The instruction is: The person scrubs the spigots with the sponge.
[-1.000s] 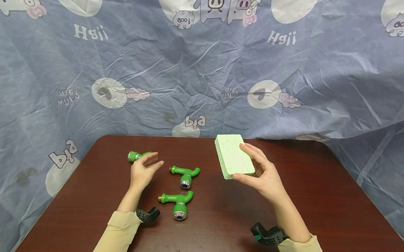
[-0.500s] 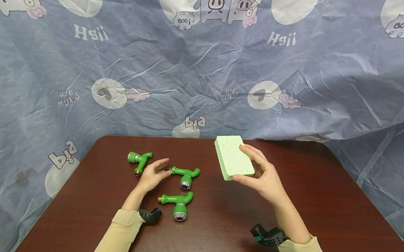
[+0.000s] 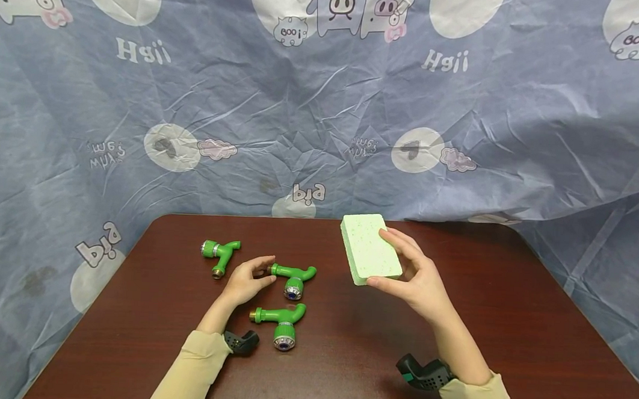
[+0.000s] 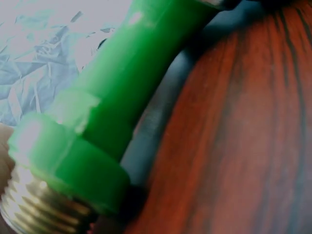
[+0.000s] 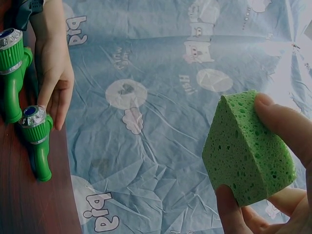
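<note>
Wrinkled cloth [image 3: 281,101] backs a brown table [image 3: 508,330], right fingers [image 3: 398,241] pinching a sponge [image 3: 368,247], left fingers [image 3: 261,261] apart.

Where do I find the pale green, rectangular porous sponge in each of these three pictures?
Head: right of centre, the green sponge is held up in the person's right hand.
Left wrist: not in it.
Right wrist: lower right, between thumb and fingers.
Shared landmark: the crumpled blue printed cloth, visible in all three.

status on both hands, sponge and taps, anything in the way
Right hand grips green sponge, held above table. Left hand at threaded end of middle tap, grip unclear. Front tap close by, not visibly blocking.
</note>
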`<state>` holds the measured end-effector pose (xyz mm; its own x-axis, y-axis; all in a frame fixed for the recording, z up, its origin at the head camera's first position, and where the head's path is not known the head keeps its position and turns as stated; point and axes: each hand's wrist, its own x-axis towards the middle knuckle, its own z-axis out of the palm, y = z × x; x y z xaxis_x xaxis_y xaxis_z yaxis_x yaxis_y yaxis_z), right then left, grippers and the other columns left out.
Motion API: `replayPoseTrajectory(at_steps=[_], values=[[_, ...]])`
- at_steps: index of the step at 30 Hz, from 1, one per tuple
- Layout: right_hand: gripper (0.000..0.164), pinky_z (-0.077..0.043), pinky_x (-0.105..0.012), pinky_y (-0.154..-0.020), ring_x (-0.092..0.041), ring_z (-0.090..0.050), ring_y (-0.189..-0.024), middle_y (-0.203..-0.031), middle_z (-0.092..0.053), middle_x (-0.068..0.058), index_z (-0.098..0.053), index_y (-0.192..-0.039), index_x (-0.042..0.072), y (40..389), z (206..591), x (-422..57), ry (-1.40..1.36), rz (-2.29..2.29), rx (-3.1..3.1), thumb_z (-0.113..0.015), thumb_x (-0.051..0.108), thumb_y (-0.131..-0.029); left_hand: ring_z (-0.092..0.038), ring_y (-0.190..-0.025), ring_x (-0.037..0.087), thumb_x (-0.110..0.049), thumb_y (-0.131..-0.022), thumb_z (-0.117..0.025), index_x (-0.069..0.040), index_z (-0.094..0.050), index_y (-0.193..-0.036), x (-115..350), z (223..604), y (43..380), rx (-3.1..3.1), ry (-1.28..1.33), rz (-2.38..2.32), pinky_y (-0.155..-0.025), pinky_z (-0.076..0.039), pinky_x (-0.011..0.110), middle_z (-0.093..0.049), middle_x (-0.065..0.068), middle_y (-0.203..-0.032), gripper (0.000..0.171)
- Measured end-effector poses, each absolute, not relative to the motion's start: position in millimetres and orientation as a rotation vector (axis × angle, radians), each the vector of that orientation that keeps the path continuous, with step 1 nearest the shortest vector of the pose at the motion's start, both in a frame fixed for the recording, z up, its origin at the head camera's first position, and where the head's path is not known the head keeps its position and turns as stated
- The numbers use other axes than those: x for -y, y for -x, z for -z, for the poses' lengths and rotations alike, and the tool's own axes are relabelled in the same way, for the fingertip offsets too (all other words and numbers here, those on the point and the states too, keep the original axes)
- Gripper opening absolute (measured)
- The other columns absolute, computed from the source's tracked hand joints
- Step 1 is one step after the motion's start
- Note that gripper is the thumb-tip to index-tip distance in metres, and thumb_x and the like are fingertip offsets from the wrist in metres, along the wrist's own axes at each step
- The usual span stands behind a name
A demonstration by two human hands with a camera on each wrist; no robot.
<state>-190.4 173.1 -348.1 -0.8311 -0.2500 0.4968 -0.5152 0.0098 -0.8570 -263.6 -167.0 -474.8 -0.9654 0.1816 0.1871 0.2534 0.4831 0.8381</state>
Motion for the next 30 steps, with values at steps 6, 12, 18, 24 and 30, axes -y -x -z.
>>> replayPoseTrajectory(at_steps=[6, 12, 18, 24, 30], values=[[0.076, -0.048, -0.017, -0.082, -0.014, -0.049, -0.115, -0.140, -0.033, -0.016, -0.045, -0.135, -0.006, 190.5, 347.7, -173.6, -0.793, -1.920, 2.075, -0.075, -0.017, -0.066, -0.059, -0.107, 0.026, -0.017, -0.083, -0.073, -0.008, -0.062, -0.124, 164.1, 477.1, 262.9, 2.690, 0.353, 1.324, -0.089, -0.048, 0.042, -0.063, 0.009, -0.117, 0.044], [0.076, -0.050, -0.018, -0.079, -0.014, -0.049, -0.114, -0.141, -0.032, -0.016, -0.044, -0.135, -0.005, 190.2, 347.4, -174.4, -0.790, -1.933, 2.083, -0.075, -0.016, -0.067, -0.060, -0.102, 0.024, -0.017, -0.082, -0.074, -0.009, -0.066, -0.119, 164.3, 478.4, 262.9, 2.691, 0.367, 1.275, -0.085, -0.050, 0.043, -0.065, 0.007, -0.112, 0.039], [0.076, -0.051, -0.018, -0.078, -0.014, -0.049, -0.113, -0.141, -0.033, -0.015, -0.044, -0.135, -0.005, 190.7, 348.2, -175.0, -0.795, -1.933, 2.080, -0.075, -0.017, -0.067, -0.064, -0.087, 0.018, -0.018, -0.079, -0.077, -0.009, -0.069, -0.111, 165.8, 477.7, 262.1, 2.657, 0.362, 1.339, -0.074, -0.053, 0.035, -0.068, 0.002, -0.099, 0.034], [0.076, -0.053, -0.019, -0.074, -0.014, -0.051, -0.110, -0.140, -0.033, -0.016, -0.044, -0.135, -0.006, 191.3, 348.7, -174.8, -0.808, -1.926, 2.073, -0.075, -0.017, -0.067, -0.068, -0.080, 0.016, -0.012, -0.074, -0.080, -0.007, -0.071, -0.107, 165.2, 473.4, 259.7, 2.612, 0.283, 1.515, -0.069, -0.055, 0.030, -0.069, 0.003, -0.094, 0.034], [0.076, -0.052, -0.019, -0.074, -0.014, -0.051, -0.110, -0.141, -0.032, -0.016, -0.044, -0.135, -0.006, 191.4, 349.2, -175.3, -0.814, -1.920, 2.074, -0.075, -0.017, -0.067, -0.067, -0.084, 0.016, -0.013, -0.074, -0.081, -0.007, -0.071, -0.106, 164.8, 472.6, 258.6, 2.626, 0.249, 1.546, -0.071, -0.055, 0.031, -0.069, 0.001, -0.094, 0.034]])
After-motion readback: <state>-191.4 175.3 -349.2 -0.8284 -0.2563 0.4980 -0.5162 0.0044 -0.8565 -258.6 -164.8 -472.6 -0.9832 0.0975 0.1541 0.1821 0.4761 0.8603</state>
